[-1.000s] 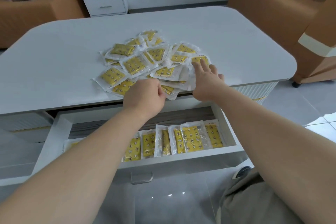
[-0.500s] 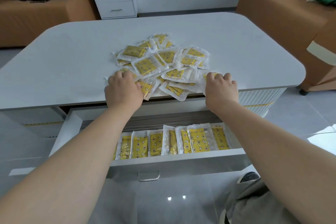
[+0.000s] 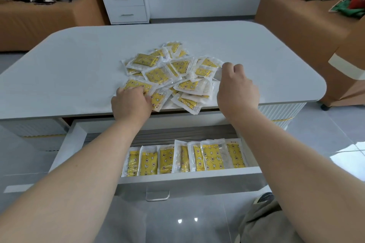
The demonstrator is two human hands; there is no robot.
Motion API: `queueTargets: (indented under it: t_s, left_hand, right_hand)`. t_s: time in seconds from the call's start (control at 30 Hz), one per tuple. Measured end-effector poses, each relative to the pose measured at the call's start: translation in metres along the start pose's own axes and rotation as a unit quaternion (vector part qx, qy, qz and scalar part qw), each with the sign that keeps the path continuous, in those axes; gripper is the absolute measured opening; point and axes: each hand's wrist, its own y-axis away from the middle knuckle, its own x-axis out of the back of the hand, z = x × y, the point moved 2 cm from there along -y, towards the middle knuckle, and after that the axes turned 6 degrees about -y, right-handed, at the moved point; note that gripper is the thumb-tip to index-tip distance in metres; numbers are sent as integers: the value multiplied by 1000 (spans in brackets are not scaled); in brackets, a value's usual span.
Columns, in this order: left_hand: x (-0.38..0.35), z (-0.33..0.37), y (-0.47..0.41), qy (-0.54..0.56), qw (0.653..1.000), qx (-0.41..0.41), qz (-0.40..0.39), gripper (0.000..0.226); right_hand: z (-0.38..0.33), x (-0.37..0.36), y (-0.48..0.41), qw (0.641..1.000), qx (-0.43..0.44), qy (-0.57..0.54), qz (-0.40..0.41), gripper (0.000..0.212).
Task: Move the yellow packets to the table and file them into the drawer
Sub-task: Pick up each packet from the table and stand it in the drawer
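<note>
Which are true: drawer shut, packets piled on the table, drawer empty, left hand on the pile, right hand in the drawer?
The drawer is shut. False: it is pulled open.
A pile of yellow packets lies on the table. True.
The drawer is empty. False: a row of packets stands in it.
The left hand grips packets in the pile. True.
The right hand is in the drawer. False: it is at the pile's right side.

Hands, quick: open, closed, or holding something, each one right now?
Left hand: closed, grips the near-left packet.
Right hand: closed, pinches the right-edge packet.
</note>
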Motion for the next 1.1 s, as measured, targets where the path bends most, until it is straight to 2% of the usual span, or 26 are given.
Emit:
queueTargets:
  t_s: [0.1, 0.17, 0.27, 0.4, 0.5, 0.53, 0.6, 0.8, 0.9, 0.93, 0.97, 1.03, 1.07, 1.1]
  left_hand:
    - [-2, -3, -1, -9, 1000, -19, 22, 25]
    - [-1, -4, 0, 22, 999, -5, 27, 23]
    - [7, -4, 1, 95, 993, 54, 41, 21]
    - [21, -6, -2, 238, 958, 149, 64, 17]
    - [25, -9, -6, 353, 911, 200, 78, 15]
    - [26, -11, -7, 378, 897, 213, 88, 16]
    - [29, -14, -9, 396, 882, 230, 108, 16]
    - [50, -12, -6, 428, 866, 221, 134, 18]
    - [56, -7, -2, 447, 860, 197, 149, 32]
    - [57, -6, -1, 451, 859, 189, 152, 35]
    - [57, -4, 0, 444, 865, 181, 150, 34]
    - [57, -1, 2, 417, 883, 165, 139, 21]
    - [56, 0, 4, 412, 888, 156, 133, 12]
    - [55, 1, 6, 414, 890, 144, 127, 12]
  right_hand:
    - [-5, -8, -2, 988, -13, -153, 1, 48]
    - [-10, -14, -4, 956, -36, -289, -19, 40]
    - [-17, -17, -3, 857, -117, -500, -46, 19]
    - [-25, -24, -3, 703, -209, -677, -65, 3]
    - [-32, -25, -1, 597, -243, -760, -85, 11]
    - [-34, -24, 0, 570, -251, -777, -91, 12]
    - [-38, -23, 1, 542, -255, -795, -100, 15]
    - [-43, -23, 1, 519, -252, -810, -105, 40]
    - [-44, -20, 0, 503, -271, -813, -111, 32]
    - [-44, -19, 1, 513, -272, -807, -109, 24]
    - [-45, -19, 1, 537, -264, -794, -105, 16]
    - [-43, -23, 2, 604, -247, -752, -92, 8]
    - [-42, -25, 3, 627, -242, -736, -85, 3]
    - [-40, -27, 3, 640, -240, -726, -80, 12]
